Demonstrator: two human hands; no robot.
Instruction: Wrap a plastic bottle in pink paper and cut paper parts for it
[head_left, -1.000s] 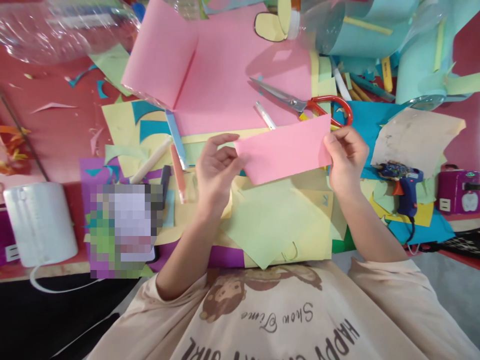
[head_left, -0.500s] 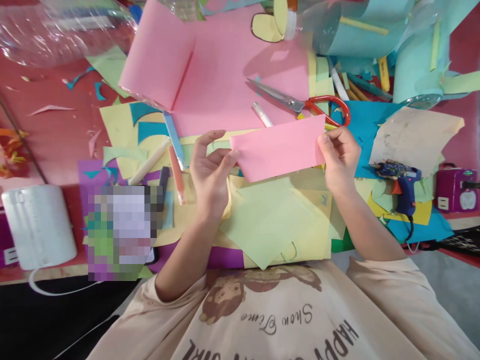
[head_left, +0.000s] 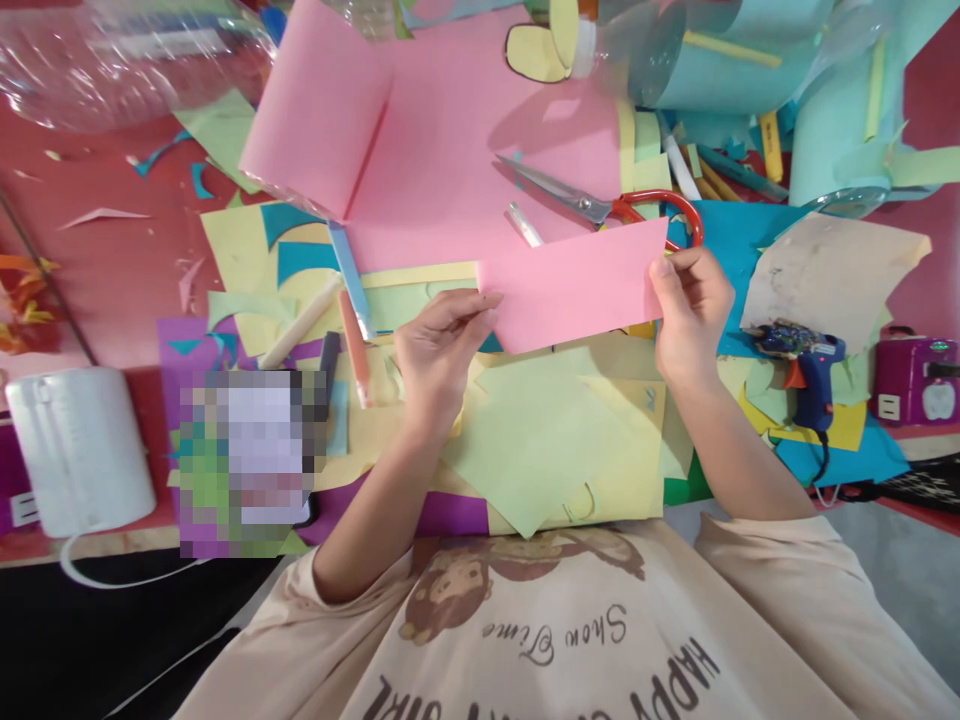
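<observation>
A pink paper rectangle (head_left: pixel 577 285) is stretched between my hands above the cluttered table. My left hand (head_left: pixel 442 345) pinches its left edge between thumb and fingers. At the opposite end, my right hand (head_left: pixel 690 310) grips the right edge with the thumb on top. Just beyond the paper lie scissors (head_left: pixel 592 203) with red handles, their blades pointing up and left; the paper covers part of one handle loop. A white pen (head_left: pixel 524 224) rests beside them on a large pink sheet (head_left: pixel 442 130). Below the paper is a pale green sheet (head_left: pixel 532 440).
A blue glue gun (head_left: pixel 814 375) stands at the right, near a purple box (head_left: pixel 916 380). Plastic bottles wrapped in blue paper (head_left: pixel 739 60) lie at the back right. Several markers (head_left: pixel 351 280) and paper scraps spread left of my hands. A white case (head_left: pixel 82 450) sits far left.
The pink paper has shifted slightly right and up with both hands. My left hand's raised fingers have come down and closed on the paper's left edge.
</observation>
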